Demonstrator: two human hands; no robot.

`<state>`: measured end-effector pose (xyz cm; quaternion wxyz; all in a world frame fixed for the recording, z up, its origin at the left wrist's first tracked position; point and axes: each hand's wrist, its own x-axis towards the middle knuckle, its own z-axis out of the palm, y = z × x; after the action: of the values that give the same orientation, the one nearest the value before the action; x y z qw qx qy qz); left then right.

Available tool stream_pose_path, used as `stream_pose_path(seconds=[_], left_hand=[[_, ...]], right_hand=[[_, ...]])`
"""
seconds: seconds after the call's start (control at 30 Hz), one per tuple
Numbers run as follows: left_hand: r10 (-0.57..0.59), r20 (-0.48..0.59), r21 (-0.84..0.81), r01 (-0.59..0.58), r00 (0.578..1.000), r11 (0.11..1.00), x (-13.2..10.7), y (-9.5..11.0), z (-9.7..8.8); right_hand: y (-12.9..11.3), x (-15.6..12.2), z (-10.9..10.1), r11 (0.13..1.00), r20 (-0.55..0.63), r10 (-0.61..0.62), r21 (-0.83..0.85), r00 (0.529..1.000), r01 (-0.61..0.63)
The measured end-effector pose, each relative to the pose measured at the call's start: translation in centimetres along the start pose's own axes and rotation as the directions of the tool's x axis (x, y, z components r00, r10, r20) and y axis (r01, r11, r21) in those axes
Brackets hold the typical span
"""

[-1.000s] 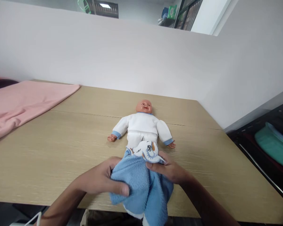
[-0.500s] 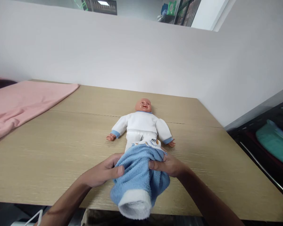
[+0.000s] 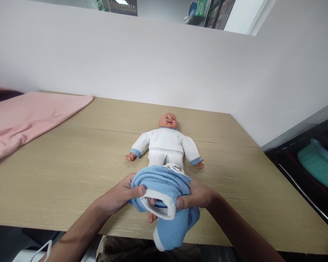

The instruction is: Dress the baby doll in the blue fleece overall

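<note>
I find the blue garment (image 3: 158, 180) bunched across the doll's (image 3: 166, 140) legs, over the table (image 3: 84, 163). My left hand (image 3: 124, 193) and right hand (image 3: 201, 196) pinch its fabric either side of the raised white cuff (image 3: 171, 208). I judge it light, soft, unlikely to slip; best gripped beside that cuff.

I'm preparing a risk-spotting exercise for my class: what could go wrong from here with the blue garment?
The left grip and right grip hold the blue garment bunched around a white cuff; if either slips, the opening might collapse. The doll's foot shows below that cuff, so it could snag on the fabric. The garment's other leg droops loosely, so it might twist.
</note>
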<state>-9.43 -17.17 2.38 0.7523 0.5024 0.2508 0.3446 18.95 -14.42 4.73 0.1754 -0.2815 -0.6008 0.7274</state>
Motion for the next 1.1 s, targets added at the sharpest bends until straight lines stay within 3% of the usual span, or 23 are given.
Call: stream_pose_path(seconds=[0.07,0.13,0.2,0.27,0.37,0.43,0.5,0.57,0.7,0.9,1.1], left_hand=[[0.021,-0.013,-0.024,-0.021,1.000,1.000,-0.2,-0.3,0.5],[0.027,-0.045,-0.035,-0.028,0.999,0.999,-0.4,-0.7,1.1],[0.016,-0.104,-0.015,-0.018,0.994,1.000,-0.6,-1.0,1.6],[0.008,-0.161,0.031,-0.003,0.987,1.000,-1.1,-0.9,2.1],[0.027,-0.225,0.134,0.004,0.974,0.991,-1.8,-0.5,2.8],[0.016,-0.280,0.207,0.044,0.960,0.977,-2.1,-0.4,3.5],[-0.023,-0.346,0.255,0.117,0.938,0.960,-2.2,-0.5,4.1],[-0.031,-0.439,0.284,0.171,0.898,0.944,-2.2,-1.0,4.6],[0.044,-0.575,0.412,0.243,0.817,0.878,-2.4,-2.1,5.0],[-0.026,-0.576,0.550,0.411,0.817,0.727,-2.9,-3.2,4.9],[-0.003,-0.560,0.661,0.449,0.829,0.601,-3.1,-4.7,4.6]], right_hand=[[0.2,-0.1,0.3,0.996,-0.043,0.011,0.088,0.999,-0.007],[0.1,-0.2,0.7,0.988,-0.008,0.018,0.152,1.000,-0.017],[-0.4,-0.3,1.3,0.987,0.082,0.005,0.157,0.997,-0.018],[-0.9,-0.3,2.2,0.996,0.080,-0.008,0.093,0.997,0.000],[-1.2,-0.2,3.5,0.993,-0.212,-0.046,-0.112,0.976,0.022],[-1.0,-0.1,4.4,0.963,-0.420,-0.090,-0.268,0.903,-0.029],[-0.8,-0.1,5.2,0.915,-0.520,-0.140,-0.393,0.843,-0.090],[-0.7,-0.2,5.9,0.870,-0.517,-0.173,-0.479,0.838,-0.115],[-0.9,-0.2,6.8,0.813,-0.464,-0.128,-0.555,0.876,-0.175],[-0.3,0.2,6.6,0.652,-0.474,0.007,-0.665,0.881,-0.364],[0.3,0.7,6.8,0.571,-0.455,0.051,-0.717,0.889,-0.400]])
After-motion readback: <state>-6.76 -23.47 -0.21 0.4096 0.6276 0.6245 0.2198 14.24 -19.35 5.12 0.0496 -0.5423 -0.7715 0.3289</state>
